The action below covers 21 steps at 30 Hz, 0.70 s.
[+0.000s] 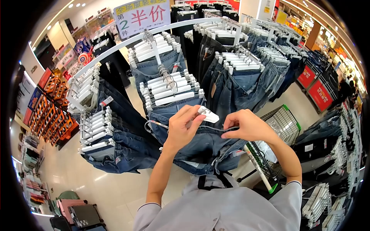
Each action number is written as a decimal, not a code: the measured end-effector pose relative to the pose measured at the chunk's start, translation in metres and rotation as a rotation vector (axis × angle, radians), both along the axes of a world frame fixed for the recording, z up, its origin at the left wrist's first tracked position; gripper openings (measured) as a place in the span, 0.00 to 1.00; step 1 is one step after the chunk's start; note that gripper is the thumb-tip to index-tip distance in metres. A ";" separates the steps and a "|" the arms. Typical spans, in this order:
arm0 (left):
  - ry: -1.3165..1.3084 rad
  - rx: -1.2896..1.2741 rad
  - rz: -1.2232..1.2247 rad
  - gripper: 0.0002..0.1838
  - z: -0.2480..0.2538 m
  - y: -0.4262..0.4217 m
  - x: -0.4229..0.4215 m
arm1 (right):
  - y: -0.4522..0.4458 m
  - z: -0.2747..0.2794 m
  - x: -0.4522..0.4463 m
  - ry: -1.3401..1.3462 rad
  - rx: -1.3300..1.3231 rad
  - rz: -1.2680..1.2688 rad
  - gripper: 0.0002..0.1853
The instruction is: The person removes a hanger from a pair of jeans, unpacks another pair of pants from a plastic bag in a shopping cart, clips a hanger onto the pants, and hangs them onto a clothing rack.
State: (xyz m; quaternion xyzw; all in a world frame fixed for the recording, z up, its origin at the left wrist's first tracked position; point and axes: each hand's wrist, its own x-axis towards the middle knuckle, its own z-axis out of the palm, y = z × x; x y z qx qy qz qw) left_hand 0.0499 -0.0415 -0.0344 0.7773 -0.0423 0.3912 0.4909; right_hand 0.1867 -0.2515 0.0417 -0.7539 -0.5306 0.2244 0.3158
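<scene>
My left hand [183,127] is closed, its thumb and fingers pinching a white clip hanger [209,114]. To the right, my right hand [245,125] pinches the upper edge of a pair of blue jeans [196,144] between thumb and fingertips. The jeans sag in front of my body, with part of the waistband folded toward me. A pale tag or strip [158,124] sticks out left of my left hand. Just beyond my hands, more jeans hang from white hangers [171,96] on a rack arm.
A curved white rail [135,38] carries several rows of jeans under a sale sign [142,17]. A shopping cart [283,119] with green corners stands at my right. Suitcases [83,213] are at lower left, an orange display rack [54,119] at left, and more hanging trousers [320,154] at right.
</scene>
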 end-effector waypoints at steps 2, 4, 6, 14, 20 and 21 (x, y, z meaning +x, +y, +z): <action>-0.024 0.042 0.011 0.13 -0.001 -0.003 0.001 | -0.002 -0.003 0.002 0.046 0.001 0.029 0.13; -0.045 0.091 0.010 0.14 -0.001 -0.006 0.002 | -0.003 0.008 -0.004 0.035 -0.062 0.029 0.08; -0.043 0.103 0.006 0.14 -0.001 -0.010 0.002 | -0.003 -0.001 -0.008 -0.010 0.018 -0.027 0.09; -0.108 0.189 0.010 0.15 0.002 -0.011 0.004 | -0.003 0.002 -0.015 0.130 0.099 -0.202 0.08; -0.062 0.248 -0.033 0.21 -0.004 -0.019 0.011 | -0.002 0.010 -0.018 0.170 0.142 -0.137 0.11; -0.063 0.251 -0.036 0.21 -0.006 -0.019 0.012 | -0.002 0.009 -0.018 0.169 0.144 -0.139 0.11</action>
